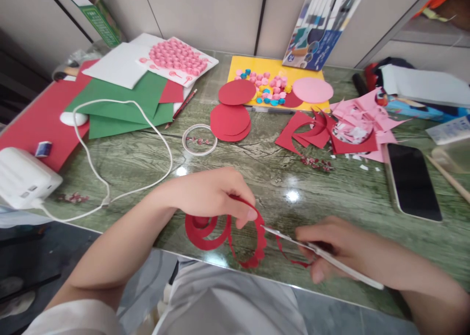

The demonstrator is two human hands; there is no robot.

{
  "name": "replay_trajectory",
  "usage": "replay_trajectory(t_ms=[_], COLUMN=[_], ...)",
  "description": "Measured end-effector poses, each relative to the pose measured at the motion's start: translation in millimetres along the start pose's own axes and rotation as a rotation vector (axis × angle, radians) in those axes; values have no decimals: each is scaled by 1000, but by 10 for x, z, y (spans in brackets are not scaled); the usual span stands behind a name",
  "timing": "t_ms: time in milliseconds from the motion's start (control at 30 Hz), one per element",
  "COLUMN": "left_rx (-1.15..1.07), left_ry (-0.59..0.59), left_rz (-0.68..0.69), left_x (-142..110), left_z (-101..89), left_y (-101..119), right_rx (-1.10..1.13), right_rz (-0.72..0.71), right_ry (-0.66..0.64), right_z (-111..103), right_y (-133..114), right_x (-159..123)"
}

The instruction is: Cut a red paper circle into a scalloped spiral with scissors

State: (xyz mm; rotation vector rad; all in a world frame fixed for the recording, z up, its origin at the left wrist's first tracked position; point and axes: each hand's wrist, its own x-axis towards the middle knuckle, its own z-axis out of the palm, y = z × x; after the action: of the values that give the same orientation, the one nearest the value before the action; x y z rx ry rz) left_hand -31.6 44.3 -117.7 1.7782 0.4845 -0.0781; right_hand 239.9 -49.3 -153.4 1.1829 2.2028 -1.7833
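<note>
2 hands work apart: left hand [216, 193] pinches red strip [262, 241], right hand [345, 249] grips scissors [323, 253] at its right edge. Scalloping seems underway; the next cut likely needs turning the strip.

Scissors [314, 248] – partly hidden by right hand [343, 242], wooden stick [450, 180] – cut off

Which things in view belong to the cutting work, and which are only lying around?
In use, as it looks:
scissors in the right hand
curved red paper strip in the left hand
thin red sliver near the scissors

Apparently just lying about:
phone
white charger and its cable
pencil
white ring
</note>
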Motion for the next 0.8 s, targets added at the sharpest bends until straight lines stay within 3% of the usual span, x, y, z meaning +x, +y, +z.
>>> replay_trajectory(t_ms=[333, 467, 667, 800], left_rx=[-130, -181, -253, -357], left_ry=[225, 257, 250, 325], left_rz=[75, 87, 140, 133], left_x=[7, 18, 100, 177], left_z=[15, 29, 95, 193], left_y=[8, -8, -57, -94], right_rx=[363, 570, 718, 749], right_rz=[-88, -33, -193, -277], right_ry=[1, -17, -24, -18], right_z=[-23, 26, 26, 42], right_y=[7, 69, 29, 37], right_x=[19, 42, 86, 105])
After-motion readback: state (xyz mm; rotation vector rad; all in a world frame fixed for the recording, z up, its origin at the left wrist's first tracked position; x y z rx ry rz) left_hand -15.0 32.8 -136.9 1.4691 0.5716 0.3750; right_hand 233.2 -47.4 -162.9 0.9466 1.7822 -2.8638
